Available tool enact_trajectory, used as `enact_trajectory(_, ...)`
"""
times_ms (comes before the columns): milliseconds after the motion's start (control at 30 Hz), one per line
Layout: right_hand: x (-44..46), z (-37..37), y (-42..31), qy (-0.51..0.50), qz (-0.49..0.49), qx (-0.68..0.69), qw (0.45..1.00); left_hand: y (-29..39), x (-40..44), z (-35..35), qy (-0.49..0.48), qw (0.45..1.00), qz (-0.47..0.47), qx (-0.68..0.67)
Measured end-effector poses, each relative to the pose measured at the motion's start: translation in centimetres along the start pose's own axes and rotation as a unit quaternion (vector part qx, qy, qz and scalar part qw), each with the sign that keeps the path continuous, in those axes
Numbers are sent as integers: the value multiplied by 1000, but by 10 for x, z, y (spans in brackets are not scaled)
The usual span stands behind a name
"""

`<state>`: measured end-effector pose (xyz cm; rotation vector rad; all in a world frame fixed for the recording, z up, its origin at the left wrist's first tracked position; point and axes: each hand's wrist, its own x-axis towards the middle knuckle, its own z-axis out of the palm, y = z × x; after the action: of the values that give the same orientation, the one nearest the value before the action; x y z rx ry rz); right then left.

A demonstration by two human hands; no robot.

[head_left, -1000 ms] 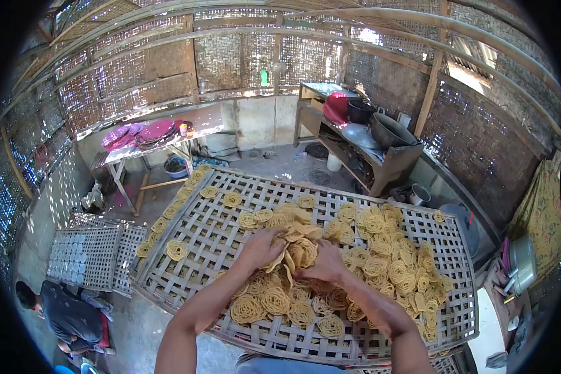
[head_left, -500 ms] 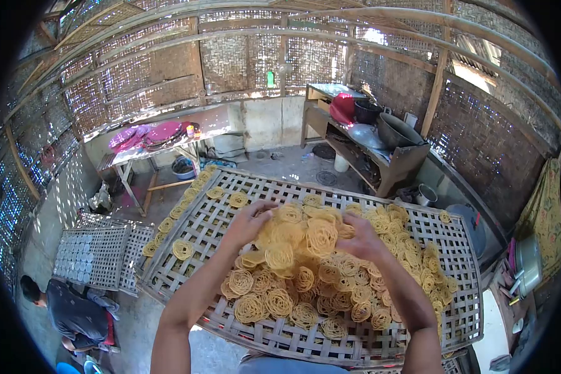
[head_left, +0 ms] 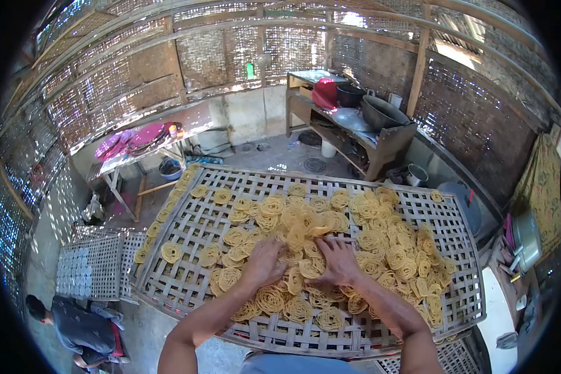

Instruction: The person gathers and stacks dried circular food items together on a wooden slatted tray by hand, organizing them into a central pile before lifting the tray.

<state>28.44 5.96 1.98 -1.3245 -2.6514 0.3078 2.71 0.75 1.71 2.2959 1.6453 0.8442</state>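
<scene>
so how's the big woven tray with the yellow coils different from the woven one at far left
The big tray has wide gaps in its weave; the left tray has a finer grid. The big tray carries yellow coils, many heaped; the left tray has pale rounds in rows. Both are woven lattices.

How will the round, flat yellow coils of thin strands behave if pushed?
The coils look light and probably fragile, being thin, open strands. Lying loose and overlapping, they'd likely slide apart; edges might catch on the pale woven tray.
</scene>
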Motion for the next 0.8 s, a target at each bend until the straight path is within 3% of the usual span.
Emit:
enact_trajectory(100,11,-10,-9,40,7,94,995,2,5,5,4,971,-138,-193)
enact_trajectory(200,20,-21,-18,105,-24,126,986,12,13,16,86,919,-133,-361)
enact_trajectory(300,27,-33,4,111,-25,254,960,13,10,-8,158,935,-153,-278)
enact_trajectory(333,21,-48,5,155,-72,304,937,9,10,-12,198,930,-157,-267)
enact_trajectory(433,12,-73,15,149,-58,198,967,3,7,-35,251,909,-162,-291)
enact_trajectory(467,11,-69,22,191,-92,118,970,1,9,-38,272,899,-165,-301)
enact_trajectory(667,11,-52,16,209,-14,220,953,24,10,-47,289,892,-171,-302)
enact_trajectory(800,12,-63,-16,163,14,389,907,29,11,-36,293,898,-157,-287)
